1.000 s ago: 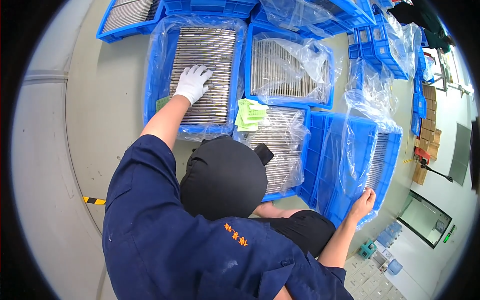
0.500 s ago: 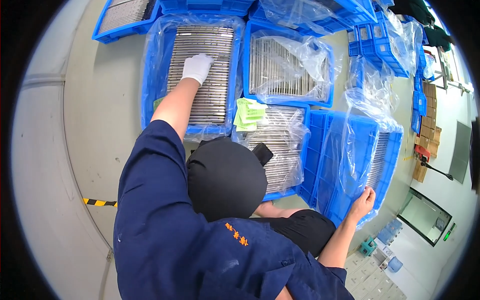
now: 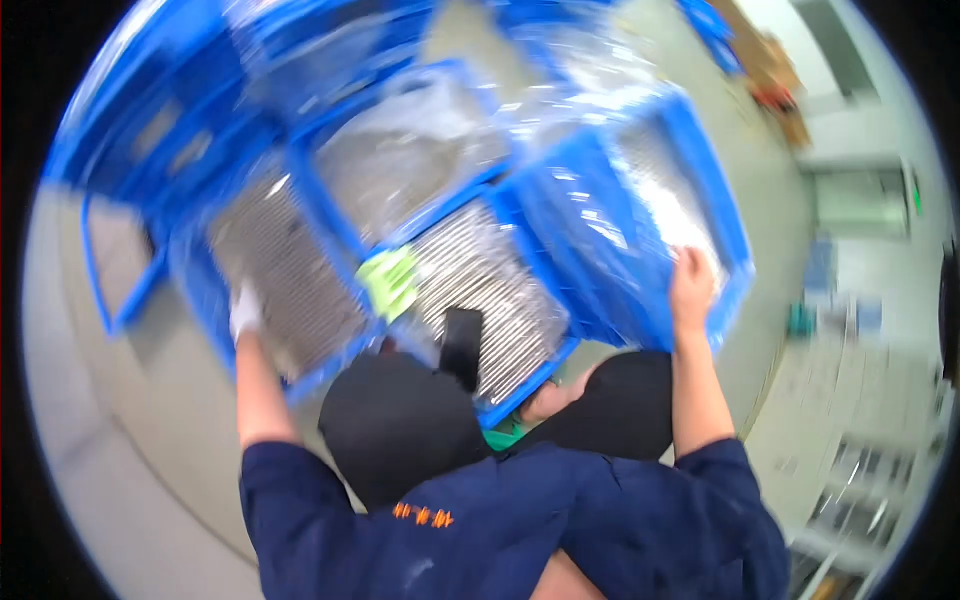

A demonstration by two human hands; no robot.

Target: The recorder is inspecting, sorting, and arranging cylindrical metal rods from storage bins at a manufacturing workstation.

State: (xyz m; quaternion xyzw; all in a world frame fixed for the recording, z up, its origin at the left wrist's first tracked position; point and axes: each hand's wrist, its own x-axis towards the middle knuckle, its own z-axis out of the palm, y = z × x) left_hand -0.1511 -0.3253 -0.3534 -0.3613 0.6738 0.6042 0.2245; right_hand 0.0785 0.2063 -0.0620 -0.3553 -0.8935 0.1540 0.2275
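My left hand (image 3: 246,308), in a white glove, rests at the left side of a plastic-lined crate of closely ranked thin metal strips (image 3: 290,265). Motion smears its fingers. My bare right hand (image 3: 692,287) is closed at the near end of the right-hand blue crate (image 3: 732,225), beside the shiny metal pieces (image 3: 655,185) inside. What its fingers grip, if anything, cannot be made out. Clear plastic film (image 3: 580,210) covers part of that crate's left side.
Between the hands stands a crate of metal strips (image 3: 500,300) with green paper slips (image 3: 388,282) at its corner. A black flat object (image 3: 462,345) lies by my knee. Another film-covered crate (image 3: 400,165) sits behind, and stacked blue crates (image 3: 190,90) rise at the far left.
The view has swung to the right and blurred. My left hand has drawn back from the middle of its strips to their left side. My right hand stays at the right-hand crate.
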